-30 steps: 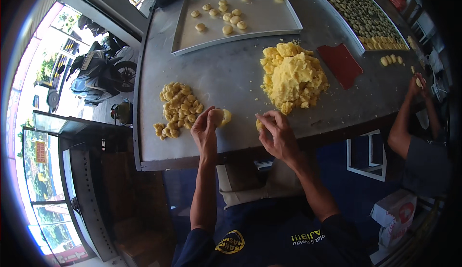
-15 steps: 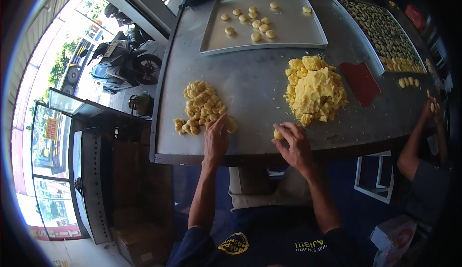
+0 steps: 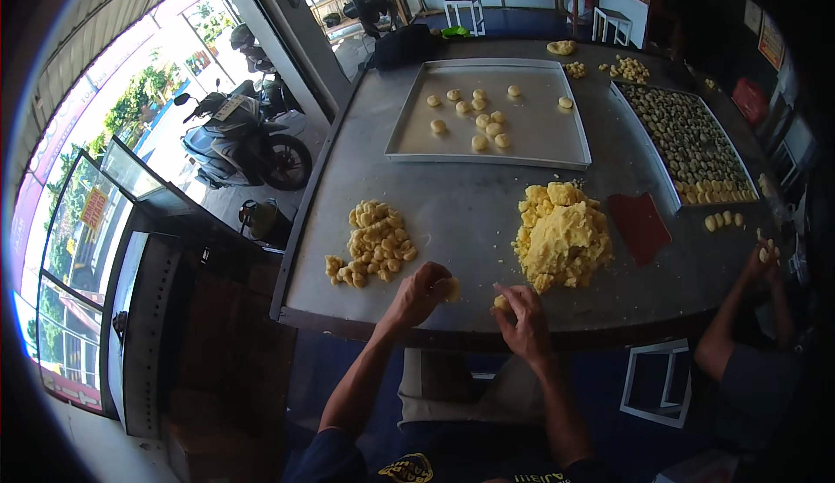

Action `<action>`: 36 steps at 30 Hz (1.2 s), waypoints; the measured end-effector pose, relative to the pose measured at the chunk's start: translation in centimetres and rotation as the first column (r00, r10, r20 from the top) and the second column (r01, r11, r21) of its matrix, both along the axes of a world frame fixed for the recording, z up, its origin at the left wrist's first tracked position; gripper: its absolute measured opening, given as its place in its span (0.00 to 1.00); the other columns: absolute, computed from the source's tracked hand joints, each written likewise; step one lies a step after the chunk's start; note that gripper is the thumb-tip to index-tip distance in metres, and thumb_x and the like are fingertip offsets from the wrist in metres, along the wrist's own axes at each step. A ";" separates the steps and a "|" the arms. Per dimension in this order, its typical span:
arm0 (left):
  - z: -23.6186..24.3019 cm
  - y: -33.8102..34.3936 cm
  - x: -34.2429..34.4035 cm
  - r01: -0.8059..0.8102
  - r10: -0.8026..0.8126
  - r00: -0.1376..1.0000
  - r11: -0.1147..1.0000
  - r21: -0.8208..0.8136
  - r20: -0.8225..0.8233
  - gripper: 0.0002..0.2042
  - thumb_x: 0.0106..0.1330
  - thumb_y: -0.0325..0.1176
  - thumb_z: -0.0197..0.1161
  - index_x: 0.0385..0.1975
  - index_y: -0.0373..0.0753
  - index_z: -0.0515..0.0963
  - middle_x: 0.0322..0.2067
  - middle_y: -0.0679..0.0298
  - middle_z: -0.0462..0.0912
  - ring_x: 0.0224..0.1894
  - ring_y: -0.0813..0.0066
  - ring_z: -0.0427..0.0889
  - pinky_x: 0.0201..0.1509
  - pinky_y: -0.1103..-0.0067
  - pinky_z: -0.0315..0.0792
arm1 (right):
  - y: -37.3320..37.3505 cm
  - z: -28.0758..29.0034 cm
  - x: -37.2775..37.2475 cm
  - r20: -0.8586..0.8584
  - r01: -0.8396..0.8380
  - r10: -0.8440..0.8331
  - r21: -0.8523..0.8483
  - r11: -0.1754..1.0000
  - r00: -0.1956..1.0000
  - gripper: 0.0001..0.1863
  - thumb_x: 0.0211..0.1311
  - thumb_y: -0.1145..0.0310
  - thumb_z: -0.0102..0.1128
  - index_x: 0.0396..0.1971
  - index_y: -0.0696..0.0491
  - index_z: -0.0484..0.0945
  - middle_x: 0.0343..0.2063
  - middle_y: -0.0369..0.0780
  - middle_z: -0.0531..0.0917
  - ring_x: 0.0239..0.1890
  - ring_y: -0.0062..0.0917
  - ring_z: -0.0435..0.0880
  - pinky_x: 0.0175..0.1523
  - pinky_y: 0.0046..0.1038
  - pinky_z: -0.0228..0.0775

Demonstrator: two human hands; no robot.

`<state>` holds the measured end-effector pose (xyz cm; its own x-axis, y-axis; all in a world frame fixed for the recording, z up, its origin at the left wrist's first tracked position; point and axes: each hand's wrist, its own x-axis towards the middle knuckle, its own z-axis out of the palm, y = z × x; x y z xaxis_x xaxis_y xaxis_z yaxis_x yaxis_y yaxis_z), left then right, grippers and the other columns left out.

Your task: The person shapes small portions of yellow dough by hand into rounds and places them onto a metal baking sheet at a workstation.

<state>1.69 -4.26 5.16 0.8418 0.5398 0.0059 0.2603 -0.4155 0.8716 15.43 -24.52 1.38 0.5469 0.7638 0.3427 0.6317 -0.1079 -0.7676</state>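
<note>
Left hand point(image 3: 424, 293) has its thumb and fingers clamped on a piece of pale dough point(image 3: 450, 290), smooth and kinda flat-looking. It pokes out past the fingertips on the right side, so it points toward the other hand, and the bit that shows looks longer near-to-far than side to side. Fingers hide the rest, so I can't tell the full outline

Right hand point(image 3: 526, 322) is pinching a small crumbly yellow lump point(image 3: 502, 304) between thumb and fingers, stuck out on the left, facing the dough. It's roundish, no long axis I can make out. The two hands are apart, both over the near edge of the dull grey metal table point(image 3: 470, 213)

Just beyond the right hand there's a rough yellow filling mound point(image 3: 564, 238), smoother on top and lumpy around the base, with a flat red sheet point(image 3: 639, 229) right of it. Beyond and left of the left hand sits a heap of smooth little dough balls point(image 3: 374, 239). Farther out past both hands is a shallow rectangular metal tray point(image 3: 544, 130) with squat pale rounds point(image 3: 495, 117) scattered on it
</note>
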 end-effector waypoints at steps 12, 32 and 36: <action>-0.5 0.4 -0.9 0.100 -0.070 0.988 0.970 0.220 -0.139 0.13 0.65 0.33 0.64 0.47 0.39 0.83 0.41 0.55 0.82 0.43 0.61 0.83 0.47 0.72 0.75 | -0.4 0.1 0.0 -0.116 0.047 -0.040 0.057 0.997 0.992 0.14 0.57 0.70 0.67 0.44 0.53 0.82 0.43 0.44 0.74 0.45 0.37 0.78 0.50 0.35 0.74; 2.5 -2.0 0.0 0.215 -0.170 0.952 0.963 0.162 -0.256 0.09 0.61 0.32 0.67 0.38 0.36 0.81 0.31 0.56 0.85 0.36 0.64 0.85 0.41 0.72 0.77 | -0.4 -1.4 0.3 -0.013 0.052 -0.051 0.102 0.993 0.999 0.15 0.61 0.66 0.66 0.47 0.53 0.83 0.42 0.43 0.76 0.44 0.34 0.81 0.48 0.32 0.76; 0.7 -0.5 0.4 0.291 -0.263 0.952 0.935 0.202 -0.157 0.12 0.62 0.32 0.67 0.43 0.35 0.79 0.29 0.58 0.85 0.34 0.70 0.85 0.38 0.73 0.78 | -0.2 -2.0 0.1 -0.024 0.063 -0.061 0.109 0.992 0.998 0.15 0.60 0.68 0.65 0.47 0.54 0.83 0.42 0.44 0.76 0.44 0.34 0.81 0.49 0.32 0.75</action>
<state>2.05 -4.71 5.90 0.9591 0.2824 -0.0174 0.2086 -0.6640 0.7180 15.56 -24.76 -0.66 0.5998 0.6868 0.4104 0.6101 -0.0607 -0.7900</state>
